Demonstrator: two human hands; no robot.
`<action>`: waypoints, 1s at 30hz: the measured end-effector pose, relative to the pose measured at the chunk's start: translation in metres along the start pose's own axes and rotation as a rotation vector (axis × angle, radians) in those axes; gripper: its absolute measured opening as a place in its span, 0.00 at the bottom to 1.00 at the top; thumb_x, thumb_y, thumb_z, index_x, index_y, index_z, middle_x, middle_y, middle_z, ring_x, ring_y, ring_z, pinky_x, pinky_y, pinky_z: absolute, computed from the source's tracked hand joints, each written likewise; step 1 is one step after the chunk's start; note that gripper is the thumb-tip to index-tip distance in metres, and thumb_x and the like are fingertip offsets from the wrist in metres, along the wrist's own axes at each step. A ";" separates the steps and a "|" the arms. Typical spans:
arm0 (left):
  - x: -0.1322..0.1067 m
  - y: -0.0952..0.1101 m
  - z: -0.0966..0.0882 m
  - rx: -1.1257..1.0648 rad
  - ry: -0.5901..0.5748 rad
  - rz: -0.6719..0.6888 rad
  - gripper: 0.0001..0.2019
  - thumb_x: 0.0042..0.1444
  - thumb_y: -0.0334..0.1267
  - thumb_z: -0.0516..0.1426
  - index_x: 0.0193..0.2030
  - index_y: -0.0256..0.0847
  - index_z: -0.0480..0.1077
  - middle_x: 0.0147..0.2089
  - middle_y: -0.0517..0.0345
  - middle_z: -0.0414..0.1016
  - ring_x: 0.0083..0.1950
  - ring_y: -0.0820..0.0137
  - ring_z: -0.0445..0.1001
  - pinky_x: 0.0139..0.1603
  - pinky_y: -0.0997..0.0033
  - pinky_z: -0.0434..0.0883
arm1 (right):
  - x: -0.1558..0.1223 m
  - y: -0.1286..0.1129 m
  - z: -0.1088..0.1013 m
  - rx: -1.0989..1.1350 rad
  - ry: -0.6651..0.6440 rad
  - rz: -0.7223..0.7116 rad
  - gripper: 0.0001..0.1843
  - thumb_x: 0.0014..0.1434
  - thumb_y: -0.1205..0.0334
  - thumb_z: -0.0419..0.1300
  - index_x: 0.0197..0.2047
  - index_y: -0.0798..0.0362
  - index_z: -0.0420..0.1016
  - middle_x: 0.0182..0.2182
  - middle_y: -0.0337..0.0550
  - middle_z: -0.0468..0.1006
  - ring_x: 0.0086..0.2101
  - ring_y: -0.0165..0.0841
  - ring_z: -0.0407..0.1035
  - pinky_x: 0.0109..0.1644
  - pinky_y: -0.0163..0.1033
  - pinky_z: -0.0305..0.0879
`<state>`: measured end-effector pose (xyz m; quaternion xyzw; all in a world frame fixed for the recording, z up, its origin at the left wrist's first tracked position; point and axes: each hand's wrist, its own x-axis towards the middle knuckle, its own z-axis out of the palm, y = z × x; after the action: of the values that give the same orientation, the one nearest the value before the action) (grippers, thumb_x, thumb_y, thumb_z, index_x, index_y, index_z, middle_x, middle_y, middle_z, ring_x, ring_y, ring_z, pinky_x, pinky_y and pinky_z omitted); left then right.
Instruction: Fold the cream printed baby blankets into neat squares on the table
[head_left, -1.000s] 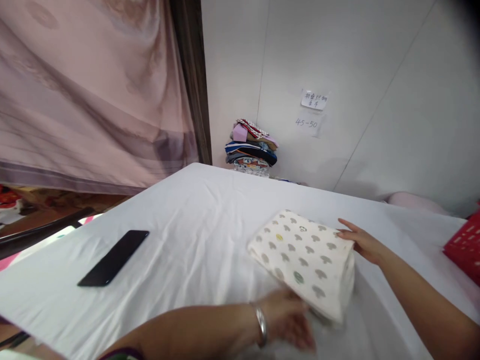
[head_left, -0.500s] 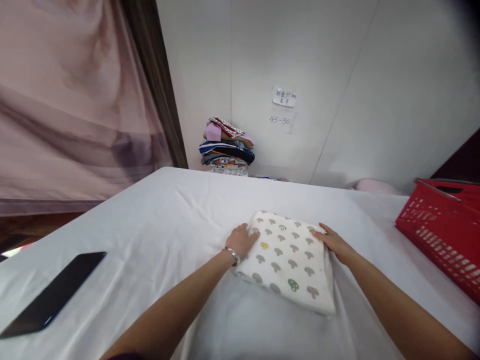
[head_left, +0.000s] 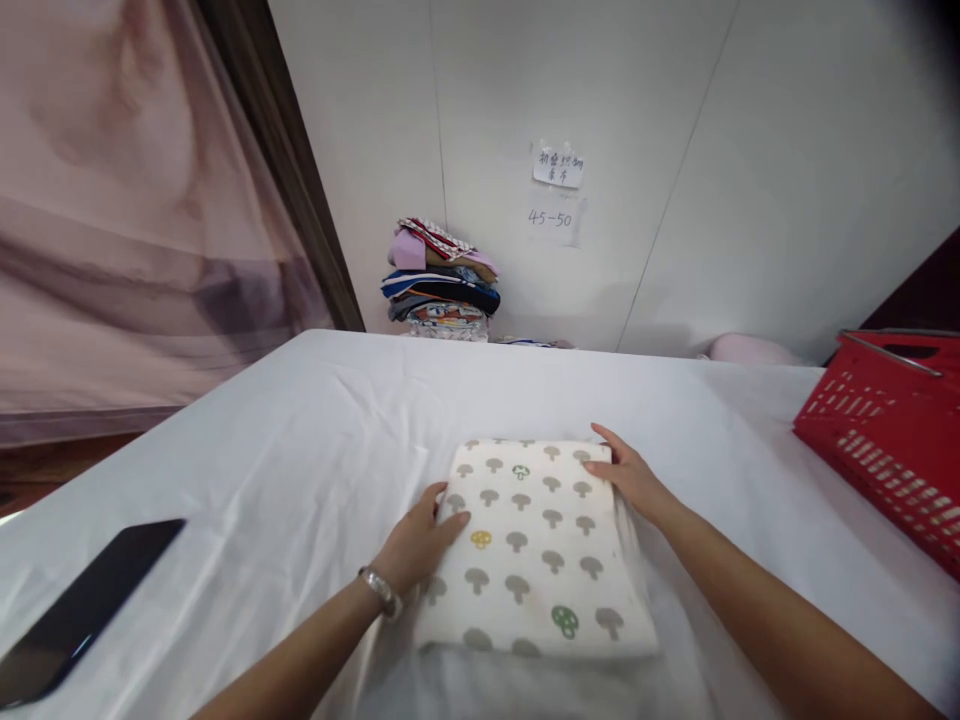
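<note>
A folded white cloth (head_left: 536,560) printed with grey, green and yellow mushrooms lies on the white-covered table in front of me. My left hand (head_left: 420,540), with a silver bracelet at the wrist, grips its left edge, thumb on top and fingertips at the side. At the far right corner, my right hand (head_left: 630,475) holds the cloth with the thumb laid over the top and the index finger reaching past the back edge. The other fingers of the right hand are partly hidden.
A black phone-like slab (head_left: 90,605) lies at the left of the white table cover (head_left: 637,390). On the right stands a red basket (head_left: 892,430). Behind the table is a stack of folded fabrics (head_left: 442,280) against the wall, and a pink curtain (head_left: 135,230) hangs at left.
The folded cloth has moved left and nearer to me and turned, so its edges lie squarer to me. Both hands moved with it, and the camera view has shifted slightly.
</note>
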<state>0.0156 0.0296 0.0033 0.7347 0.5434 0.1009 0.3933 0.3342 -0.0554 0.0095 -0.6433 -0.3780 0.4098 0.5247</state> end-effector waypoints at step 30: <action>0.093 0.086 0.023 0.296 -0.011 0.410 0.13 0.52 0.49 0.52 0.38 0.45 0.69 0.35 0.57 0.74 0.39 0.65 0.71 0.40 0.71 0.64 | 0.028 0.011 -0.001 -0.322 0.076 -0.130 0.21 0.48 0.53 0.59 0.46 0.51 0.71 0.43 0.43 0.73 0.42 0.37 0.67 0.48 0.42 0.61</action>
<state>0.1265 0.0919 0.0208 0.8796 0.3900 0.0940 0.2558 0.3466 -0.0318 -0.0047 -0.7084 -0.4595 0.2845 0.4541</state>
